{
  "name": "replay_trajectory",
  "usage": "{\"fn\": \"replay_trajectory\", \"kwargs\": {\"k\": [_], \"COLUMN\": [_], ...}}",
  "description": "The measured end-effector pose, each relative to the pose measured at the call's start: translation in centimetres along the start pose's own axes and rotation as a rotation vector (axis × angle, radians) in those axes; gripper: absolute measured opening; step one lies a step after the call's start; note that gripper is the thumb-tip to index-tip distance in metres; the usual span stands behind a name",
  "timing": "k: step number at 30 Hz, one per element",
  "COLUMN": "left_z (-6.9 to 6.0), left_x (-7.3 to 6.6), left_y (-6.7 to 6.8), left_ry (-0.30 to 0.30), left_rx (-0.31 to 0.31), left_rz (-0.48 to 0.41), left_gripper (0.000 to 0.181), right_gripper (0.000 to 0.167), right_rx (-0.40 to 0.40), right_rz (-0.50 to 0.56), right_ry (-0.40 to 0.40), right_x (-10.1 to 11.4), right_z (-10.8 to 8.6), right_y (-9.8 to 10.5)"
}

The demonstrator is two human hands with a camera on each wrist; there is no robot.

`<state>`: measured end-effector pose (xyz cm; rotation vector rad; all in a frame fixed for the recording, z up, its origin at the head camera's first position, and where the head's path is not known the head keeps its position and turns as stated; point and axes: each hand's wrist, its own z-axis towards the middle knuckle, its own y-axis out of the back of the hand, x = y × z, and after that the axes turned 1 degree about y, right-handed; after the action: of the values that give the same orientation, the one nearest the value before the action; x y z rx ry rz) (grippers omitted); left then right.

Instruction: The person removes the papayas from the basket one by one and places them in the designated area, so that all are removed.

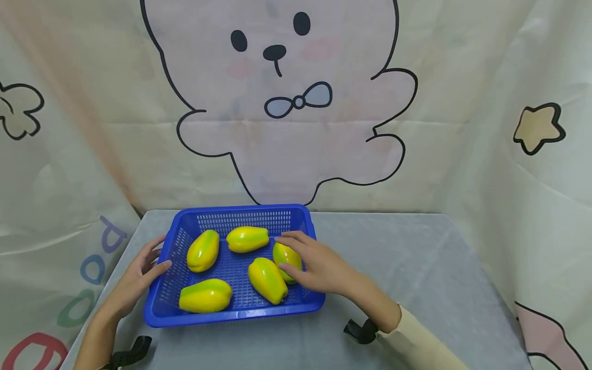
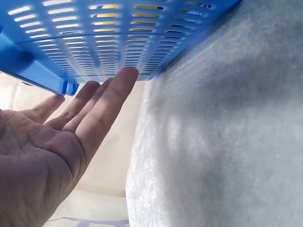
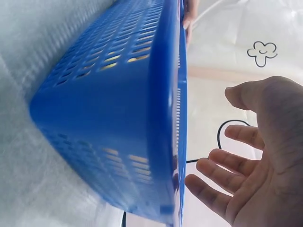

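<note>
A blue plastic basket (image 1: 235,315) with slotted walls holds several glossy yellow-green fruits that look like papayas. At its left side my left hand (image 1: 141,272) touches the rim with the thumb, and the other fingers extend along the outer wall. The left wrist view shows these fingers (image 2: 106,109) fairly straight against the slotted wall. My right hand (image 1: 319,262) is over the basket's right side, fingers spread and loosely bent, partly covering the rightmost papaya (image 1: 288,254). Beside that fruit lies another papaya (image 1: 268,281). In the right wrist view nothing shows in the right hand (image 3: 255,165).
Three more papayas lie in the basket: one at back left (image 1: 203,251), one at back middle (image 1: 247,239) and one at front left (image 1: 205,296). A grey cloth (image 1: 393,257) covers the table. Behind hangs a printed curtain (image 1: 462,103).
</note>
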<state>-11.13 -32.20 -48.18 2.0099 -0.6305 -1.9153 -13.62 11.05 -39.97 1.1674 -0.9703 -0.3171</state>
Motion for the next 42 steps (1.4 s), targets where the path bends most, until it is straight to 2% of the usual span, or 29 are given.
{"fn": "replay_trajectory", "kwargs": {"k": [8,12,24,33,42], "left_z": [0.1,0.2,-0.1,0.2,0.0], "left_x": [0.3,0.1,-0.8,-0.6,-0.6], "left_y": [0.4,0.4,0.4,0.3,0.6], "left_ry": [0.048,0.057,0.117,0.103,0.103], "left_rx": [0.058,0.077,0.082,0.115,0.154], "left_rz": [-0.11,-0.152,-0.107,-0.242,-0.286], "left_gripper": [0.08,0.08,0.076,0.067,0.066], "right_gripper": [0.057,0.057,0.059,0.06,0.061], "right_rx": [0.083,0.126,0.251,0.315,0.405], "right_rz": [0.027,0.013,-0.029,-0.084,-0.146], "right_ry": [0.028,0.009,-0.042,-0.05,-0.052], "right_x": [0.9,1.1,2.0,2.6,3.5], "right_z": [1.8,2.2,3.8,4.8,5.9], "right_y": [-0.5,-0.8,-1.8,-2.2,-2.5]}}
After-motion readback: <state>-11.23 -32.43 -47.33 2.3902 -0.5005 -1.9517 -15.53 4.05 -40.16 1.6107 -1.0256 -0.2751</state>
